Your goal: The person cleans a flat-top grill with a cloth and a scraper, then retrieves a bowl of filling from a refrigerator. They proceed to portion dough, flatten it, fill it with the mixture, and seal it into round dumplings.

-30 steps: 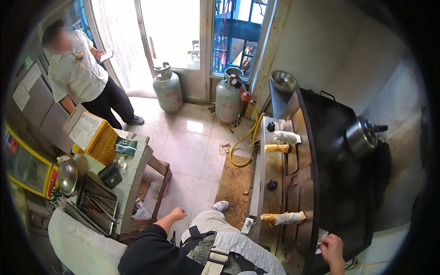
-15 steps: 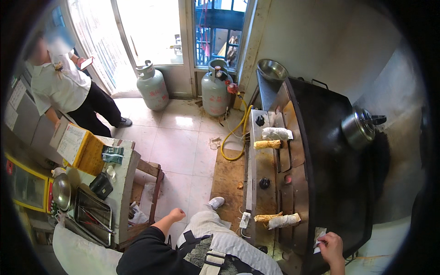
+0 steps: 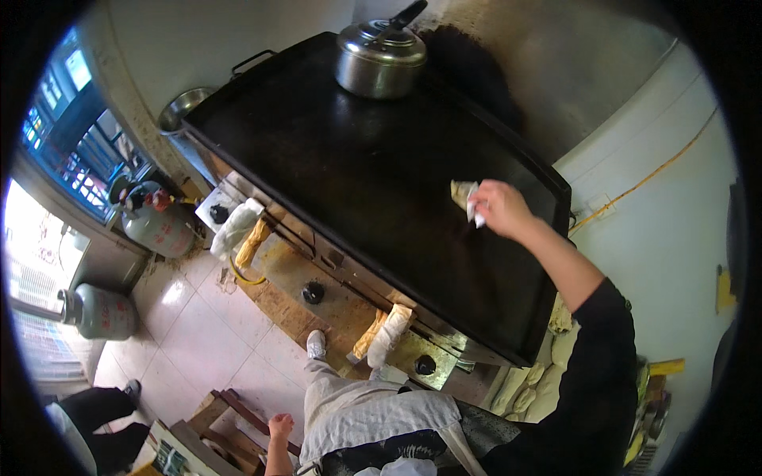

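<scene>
A large black flat griddle (image 3: pixel 341 166) fills the middle of the view. Over its right part reaches my right hand (image 3: pixel 502 208), its fingers closed round a crumpled white wad of cloth or paper (image 3: pixel 473 203) with a dull yellowish-grey end. The wad is at the griddle surface; I cannot tell how firmly it touches. My left hand (image 3: pixel 280 426) hangs low near my left thigh, fingers curled in, with nothing visible in it. A lidded metal pot (image 3: pixel 381 67) with a black handle stands on the griddle's far edge.
Wrapped handles (image 3: pixel 389 333) and black knobs (image 3: pixel 313 293) line the griddle's front. Grey gas cylinders (image 3: pixel 159 222) stand at left, near a metal bowl (image 3: pixel 181 109). A wooden stand (image 3: pixel 230 424) is behind my left hand. Another person's dark-trousered legs (image 3: pixel 107 428) show lower left.
My view has swung right toward the griddle. My right hand has moved from the griddle's near edge inward over its surface, still holding the wad. The left hand stays low.
</scene>
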Demonstrator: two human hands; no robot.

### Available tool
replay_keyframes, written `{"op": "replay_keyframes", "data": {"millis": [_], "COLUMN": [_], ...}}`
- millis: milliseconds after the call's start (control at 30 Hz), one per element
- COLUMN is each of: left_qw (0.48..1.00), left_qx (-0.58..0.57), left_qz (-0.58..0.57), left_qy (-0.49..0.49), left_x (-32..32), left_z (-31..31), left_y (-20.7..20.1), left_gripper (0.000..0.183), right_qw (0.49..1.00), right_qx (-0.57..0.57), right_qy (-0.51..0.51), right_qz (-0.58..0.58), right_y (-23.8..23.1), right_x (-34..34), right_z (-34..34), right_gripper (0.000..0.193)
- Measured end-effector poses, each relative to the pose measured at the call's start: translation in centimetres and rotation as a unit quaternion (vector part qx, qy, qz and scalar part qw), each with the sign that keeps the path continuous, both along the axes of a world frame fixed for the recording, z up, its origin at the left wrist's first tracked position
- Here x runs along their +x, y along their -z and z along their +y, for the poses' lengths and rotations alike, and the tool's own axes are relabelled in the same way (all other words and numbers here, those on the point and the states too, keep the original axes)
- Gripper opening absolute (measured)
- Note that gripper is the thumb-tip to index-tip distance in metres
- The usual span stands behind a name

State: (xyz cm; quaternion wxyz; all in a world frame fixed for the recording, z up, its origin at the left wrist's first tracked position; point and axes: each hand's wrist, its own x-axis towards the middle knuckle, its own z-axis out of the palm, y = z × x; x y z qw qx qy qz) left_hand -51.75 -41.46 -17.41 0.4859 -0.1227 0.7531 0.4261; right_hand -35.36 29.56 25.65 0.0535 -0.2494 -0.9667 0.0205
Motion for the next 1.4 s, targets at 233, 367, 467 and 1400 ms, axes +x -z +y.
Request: {"op": "replay_keyframes", "data": {"millis": [233,367,467,1400], "left_qw": [0.999,0.998,0.996,0.997], "left_qx": [-0.031,-0.055,-0.044,0.055], "left_qz": [-0.027,0.008,-0.007,0.057], "left_qy": [-0.031,0.024,0.083,-0.018], "left_x": [-3.1,-4.2,-5.2,-14.1], "left_z": [1.8,2.8,4.2,3.0], "left_y": [-0.8,-1.6,-1.6,-5.7], "left_gripper": [0.010,0.011,0.013,0.010], "right_qw": [0.923,0.977,0.978,0.949], "right_qx": [0.038,-0.059,-0.184,-0.057], "right_qy": [0.382,0.205,-0.013,0.311], "right_qz": [-0.030,-0.023,0.101,-0.001], "right_y": [0.5,0.5,1.4,0.0], "right_x": [-2.2,-5.5,-6.6,-21.7], "right_z": [19.0,15.5,2.4,14.0], "right_gripper": [0.013,0.015,0.010,0.013]}}
